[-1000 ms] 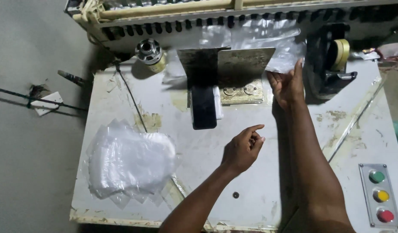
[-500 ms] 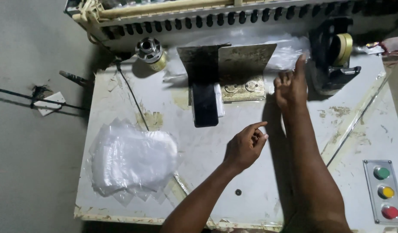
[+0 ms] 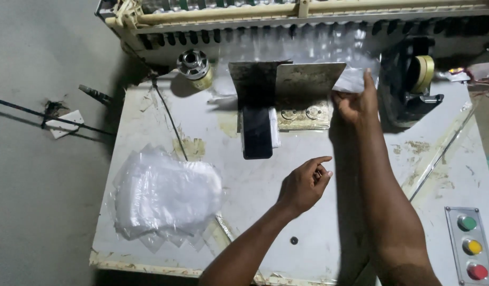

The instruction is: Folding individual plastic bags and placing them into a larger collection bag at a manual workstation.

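Here the right hand (image 3: 356,103) pinches a clear plastic bag (image 3: 353,80); left hand (image 3: 304,185) hovers, loosely curled, empty.

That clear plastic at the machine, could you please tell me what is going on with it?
A person works with both hands at a worn white metal table. The right hand touches a clear plastic sheet by the upright grey metal plate. The left hand hovers over the table, holding nothing. A stack of clear plastic bags lies at the left.
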